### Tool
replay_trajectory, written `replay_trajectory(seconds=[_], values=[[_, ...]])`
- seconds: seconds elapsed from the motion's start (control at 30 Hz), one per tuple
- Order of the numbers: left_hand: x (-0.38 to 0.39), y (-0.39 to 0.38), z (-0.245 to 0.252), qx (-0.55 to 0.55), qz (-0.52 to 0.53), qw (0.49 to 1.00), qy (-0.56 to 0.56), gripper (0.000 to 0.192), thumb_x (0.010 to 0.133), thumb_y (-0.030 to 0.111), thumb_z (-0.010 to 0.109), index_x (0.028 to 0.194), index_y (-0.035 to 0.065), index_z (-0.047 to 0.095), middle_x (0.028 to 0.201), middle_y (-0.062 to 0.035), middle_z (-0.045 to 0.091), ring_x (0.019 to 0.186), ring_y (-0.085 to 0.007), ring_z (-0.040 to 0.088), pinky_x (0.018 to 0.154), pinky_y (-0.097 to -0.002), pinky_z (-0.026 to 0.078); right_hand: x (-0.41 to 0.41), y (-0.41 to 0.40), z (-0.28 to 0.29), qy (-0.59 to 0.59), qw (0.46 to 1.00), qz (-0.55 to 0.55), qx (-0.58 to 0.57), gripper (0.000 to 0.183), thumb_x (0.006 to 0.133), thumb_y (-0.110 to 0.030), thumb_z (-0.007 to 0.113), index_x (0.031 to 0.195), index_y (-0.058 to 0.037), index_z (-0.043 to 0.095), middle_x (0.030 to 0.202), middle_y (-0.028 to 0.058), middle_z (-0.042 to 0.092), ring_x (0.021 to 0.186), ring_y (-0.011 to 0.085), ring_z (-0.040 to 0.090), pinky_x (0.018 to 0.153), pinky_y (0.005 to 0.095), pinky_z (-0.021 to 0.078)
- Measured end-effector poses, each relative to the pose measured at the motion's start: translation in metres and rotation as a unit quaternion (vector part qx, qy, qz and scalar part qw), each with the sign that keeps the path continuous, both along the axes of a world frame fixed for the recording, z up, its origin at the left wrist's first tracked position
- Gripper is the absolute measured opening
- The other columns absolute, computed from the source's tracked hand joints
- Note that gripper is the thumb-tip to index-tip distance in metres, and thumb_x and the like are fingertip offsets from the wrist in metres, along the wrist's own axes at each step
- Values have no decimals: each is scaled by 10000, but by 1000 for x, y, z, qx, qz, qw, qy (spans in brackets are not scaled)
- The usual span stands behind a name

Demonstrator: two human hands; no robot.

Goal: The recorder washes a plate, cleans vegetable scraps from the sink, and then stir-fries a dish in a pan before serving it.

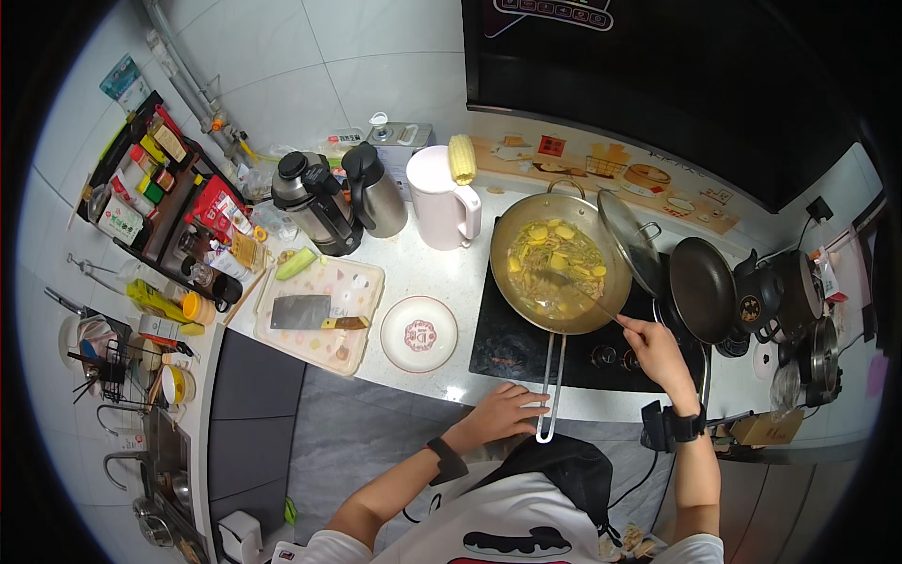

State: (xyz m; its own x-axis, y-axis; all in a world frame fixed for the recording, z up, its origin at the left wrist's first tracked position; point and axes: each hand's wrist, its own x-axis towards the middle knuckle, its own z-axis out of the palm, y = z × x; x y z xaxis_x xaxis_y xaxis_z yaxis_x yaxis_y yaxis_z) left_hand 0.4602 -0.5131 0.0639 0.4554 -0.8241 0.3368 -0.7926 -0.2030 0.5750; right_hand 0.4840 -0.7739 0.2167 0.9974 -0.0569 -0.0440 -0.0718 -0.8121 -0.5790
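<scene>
A wok (501, 275) stands on a black glass cooktop (504, 356). In its broth lie yellow slices, green strips and what looks like shredded meat (557, 261). My right hand (657, 352) grips the thin handle of a metal turner or ladle (595, 302), whose head is partly sunk in the broth. My left hand (502, 417) is at the wok's long wire handle (555, 381), its fingertips on the left rod near the end. A glass lid (628, 240) leans upright at the wok's right side.
Left of the cooktop lie a white plate (419, 352) and a cutting board (366, 282) with a cleaver (303, 312) and a green vegetable piece (296, 264). Behind stand a pink pitcher (433, 204), corn (462, 158) and a steel jug (380, 201). A frying pan (702, 289) stands right.
</scene>
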Motion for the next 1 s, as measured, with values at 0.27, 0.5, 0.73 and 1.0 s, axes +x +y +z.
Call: replay_trajectory(seconds=[0.27,0.5,0.73,1.0], values=[[0,0,2,8,-3,1000,14,396,724,372,613,1039,133,623,1194,28,518,996,-150,478,881,-295,336,21,-2,-8,-128,990,-60,-16,239,854,-111,507,1063,-37,596,873,218,595,808,354,594,692,383,473],[1,-1,3,-1,-4,1000,1,411,727,376,611,1054,127,612,1195,33,518,969,-155,485,862,-300,353,75,4,-55,-180,971,-30,-151,230,816,-89,532,1020,-98,639,658,205,573,613,366,564,557,439,446],[-1,1,1,0,5,1000,-7,432,725,387,610,1070,126,609,1197,43,522,941,-158,495,840,-295,371,55,4,-45,-153,950,98,-254,222,802,-141,565,1006,-134,652,589,155,565,550,300,573,500,390,450],[0,-1,-1,-7,2,1000,-8,430,719,390,614,1056,124,617,1196,41,525,946,-152,495,837,-292,370,61,-4,-35,-181,963,23,-198,235,804,-104,552,1022,-107,639,625,179,566,575,334,565,524,418,441]])
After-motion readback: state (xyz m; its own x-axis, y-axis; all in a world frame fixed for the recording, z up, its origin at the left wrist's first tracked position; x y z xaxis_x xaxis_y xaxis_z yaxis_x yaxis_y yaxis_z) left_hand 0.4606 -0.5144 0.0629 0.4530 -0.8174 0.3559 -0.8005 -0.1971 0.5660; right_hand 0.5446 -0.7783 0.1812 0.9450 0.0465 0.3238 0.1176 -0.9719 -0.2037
